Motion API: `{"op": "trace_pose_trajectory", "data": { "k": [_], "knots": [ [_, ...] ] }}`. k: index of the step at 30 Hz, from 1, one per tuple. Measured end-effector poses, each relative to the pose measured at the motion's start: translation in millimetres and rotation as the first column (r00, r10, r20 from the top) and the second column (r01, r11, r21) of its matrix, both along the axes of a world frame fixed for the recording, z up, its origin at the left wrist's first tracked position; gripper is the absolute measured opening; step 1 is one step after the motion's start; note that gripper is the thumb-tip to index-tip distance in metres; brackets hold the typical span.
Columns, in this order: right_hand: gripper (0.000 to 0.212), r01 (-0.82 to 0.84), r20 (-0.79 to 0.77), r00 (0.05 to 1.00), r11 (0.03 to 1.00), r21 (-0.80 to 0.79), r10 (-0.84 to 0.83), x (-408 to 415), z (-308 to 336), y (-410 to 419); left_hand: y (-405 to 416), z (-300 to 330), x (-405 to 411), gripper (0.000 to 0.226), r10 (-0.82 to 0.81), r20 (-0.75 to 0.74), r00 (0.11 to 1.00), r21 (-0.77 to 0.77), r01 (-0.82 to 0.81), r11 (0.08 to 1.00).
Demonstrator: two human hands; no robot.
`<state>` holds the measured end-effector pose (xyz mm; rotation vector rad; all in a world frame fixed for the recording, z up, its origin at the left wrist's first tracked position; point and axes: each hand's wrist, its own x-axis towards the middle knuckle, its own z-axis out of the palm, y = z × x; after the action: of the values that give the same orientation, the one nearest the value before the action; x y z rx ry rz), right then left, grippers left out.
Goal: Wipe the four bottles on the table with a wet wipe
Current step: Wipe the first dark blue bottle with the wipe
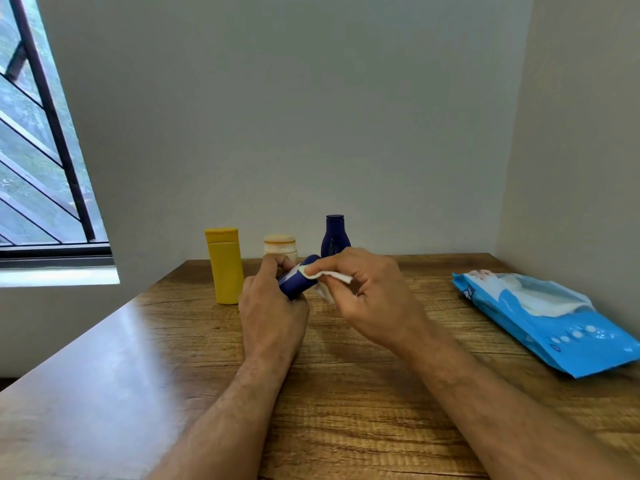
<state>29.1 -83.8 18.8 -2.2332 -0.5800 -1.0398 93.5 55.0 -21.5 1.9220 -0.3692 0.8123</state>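
Bottles: we count four. A small dark blue bottle (298, 278) is lifted off the counter (346, 393), tilted, with our left hand (273, 306) wrapped round its lower end. Our right hand (367, 292) pinches the wet wipe (329, 276) and presses it on the bottle's upper side, so both grips are clamped, left on bottle, right on wipe. The step in hand looks like wiping this bottle. Next calls for turning it to reach the unwiped side, then setting it down and taking another.

Yellow bottle (225, 265), cream jar (280, 244) and tall blue bottle (334, 237) stand upright at the back by the wall, lids on; contents not visible. The blue wipes pack (554, 327) lies far right, with what is probably the next white wipe poking from its opening.
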Motion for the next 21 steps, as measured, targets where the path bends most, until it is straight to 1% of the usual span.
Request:
{"op": "trace_pose_trajectory", "data": {
  "k": [1, 3, 5, 7, 9, 11, 15, 19, 21],
  "knots": [
    [0.024, 0.005, 0.016, 1.0, 1.0, 0.012, -0.006, 1, 0, 1, 0, 0, 0, 0.06, -0.013, 0.005, 1.0, -0.005, 0.013, 1.0],
    [0.023, 0.04, 0.018, 0.999, 0.995, 0.087, -0.041, 3, 2, -1, -1, 2, -1, 0.057, -0.044, 0.021, 0.999, -0.016, 0.044, 0.999],
    [0.022, 0.094, 0.011, 0.995, 0.985, 0.144, -0.097, 5, 2, -7, -3, 4, -5, 0.06, -0.091, 0.054, 0.994, -0.021, 0.093, 0.995],
    [0.022, 0.139, 0.017, 0.99, 0.985, 0.099, -0.141, 5, 2, -10, -4, 6, -9, 0.063, -0.163, 0.097, 0.982, -0.032, 0.167, 0.985],
    [0.023, 0.135, 0.05, 0.989, 0.99, 0.049, -0.137, 3, 0, -7, -4, 8, -13, 0.059, -0.224, 0.123, 0.967, -0.061, 0.232, 0.971],
    [0.024, 0.125, 0.092, 0.987, 0.991, 0.049, -0.129, 2, 0, -5, -3, 8, -14, 0.051, -0.257, 0.122, 0.959, -0.092, 0.269, 0.959],
    [0.026, 0.119, 0.211, 0.968, 0.99, 0.075, -0.132, 1, 1, -6, -4, 8, -12, 0.045, -0.305, 0.082, 0.949, -0.114, 0.313, 0.943],
    [0.029, 0.101, 0.207, 0.971, 0.989, 0.108, -0.121, 2, 2, -8, -7, 6, -14, 0.043, -0.387, 0.053, 0.921, -0.081, 0.39, 0.917],
    [0.029, 0.063, 0.198, 0.977, 0.992, 0.112, -0.085, 2, 2, -9, -6, 6, -14, 0.039, -0.437, 0.054, 0.898, -0.106, 0.44, 0.892]
  ]
}}
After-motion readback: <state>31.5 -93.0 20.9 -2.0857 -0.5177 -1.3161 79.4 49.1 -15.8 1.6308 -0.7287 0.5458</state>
